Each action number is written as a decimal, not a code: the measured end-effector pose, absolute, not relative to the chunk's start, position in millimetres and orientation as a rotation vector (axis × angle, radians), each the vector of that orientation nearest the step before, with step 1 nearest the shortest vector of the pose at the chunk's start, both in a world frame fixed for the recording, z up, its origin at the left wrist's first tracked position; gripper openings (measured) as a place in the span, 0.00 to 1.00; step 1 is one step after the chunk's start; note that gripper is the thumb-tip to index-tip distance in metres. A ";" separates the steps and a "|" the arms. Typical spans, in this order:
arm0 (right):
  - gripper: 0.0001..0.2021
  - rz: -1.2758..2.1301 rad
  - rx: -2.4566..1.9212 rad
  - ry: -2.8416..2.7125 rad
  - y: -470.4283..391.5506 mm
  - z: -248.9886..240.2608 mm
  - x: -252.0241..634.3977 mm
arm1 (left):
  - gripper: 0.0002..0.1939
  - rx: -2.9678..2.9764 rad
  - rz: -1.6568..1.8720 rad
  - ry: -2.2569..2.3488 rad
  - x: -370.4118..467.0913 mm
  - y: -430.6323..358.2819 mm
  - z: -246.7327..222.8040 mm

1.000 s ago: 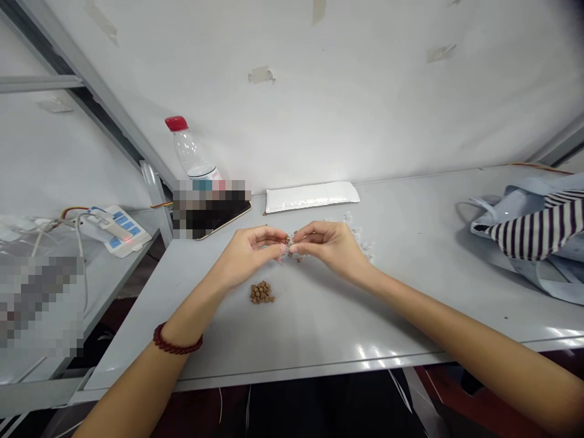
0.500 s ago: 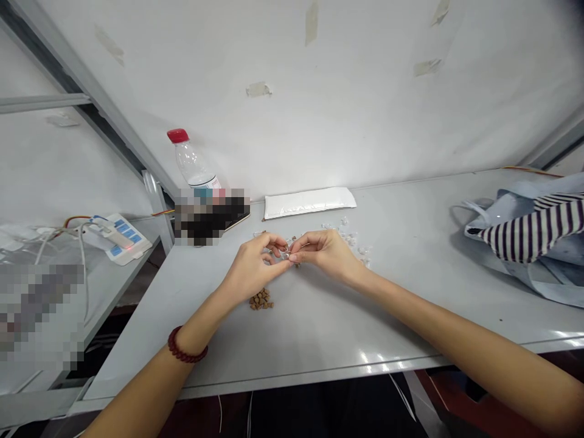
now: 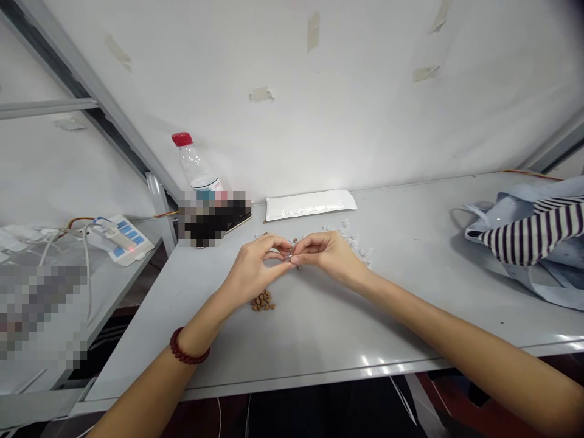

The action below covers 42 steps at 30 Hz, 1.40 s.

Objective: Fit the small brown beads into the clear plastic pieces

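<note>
Over the middle of the grey table (image 3: 319, 347), my left hand (image 3: 258, 264) and my right hand (image 3: 326, 255) meet at the fingertips. Both pinch one small clear piece (image 3: 288, 257), whose shape is largely hidden by the fingers. A pile of small brown pieces (image 3: 263, 302) lies below my left hand. Small clear plastic pieces (image 3: 352, 242) are scattered behind and beside my right hand. A few brown bits show just behind the fingertips, partly covered.
A white padded packet (image 3: 311, 205) lies by the wall. At the back left are a red-capped bottle (image 3: 198, 164) and a dark object (image 3: 219, 222), partly blurred out. A striped cloth bag (image 3: 524, 237) sits at right, a power strip (image 3: 123, 240) at left.
The fingertips of my left hand have closed in a little around the clear piece, nearer to those of my right hand. The view has shifted slightly.
</note>
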State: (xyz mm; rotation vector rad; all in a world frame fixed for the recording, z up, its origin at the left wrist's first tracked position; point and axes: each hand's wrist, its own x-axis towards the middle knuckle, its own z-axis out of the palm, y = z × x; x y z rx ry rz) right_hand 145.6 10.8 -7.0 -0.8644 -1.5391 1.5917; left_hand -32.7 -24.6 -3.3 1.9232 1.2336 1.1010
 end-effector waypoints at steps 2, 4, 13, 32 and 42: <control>0.06 1.549 -0.847 -1.528 15.3 -5.6 148.7 | 0.16 1.885 1.098 1.284 -33.7 -23.6 -1.0; 0.05 1.400 -0.868 -1.559 22.7 -4.8 153.7 | 0.20 1.848 1.081 1.381 -36.3 -22.4 2.0; 0.04 0.776 -1.069 -1.960 52.7 -23.7 158.0 | 0.14 1.955 0.648 1.674 -45.5 -22.4 12.1; 0.10 0.854 -1.162 -2.449 59.6 -1.3 194.9 | 0.12 1.984 0.046 1.423 -60.1 -34.1 19.1; 0.13 0.821 -1.132 -2.438 55.5 -2.5 189.7 | 0.07 2.012 0.137 1.337 -43.2 -34.2 19.1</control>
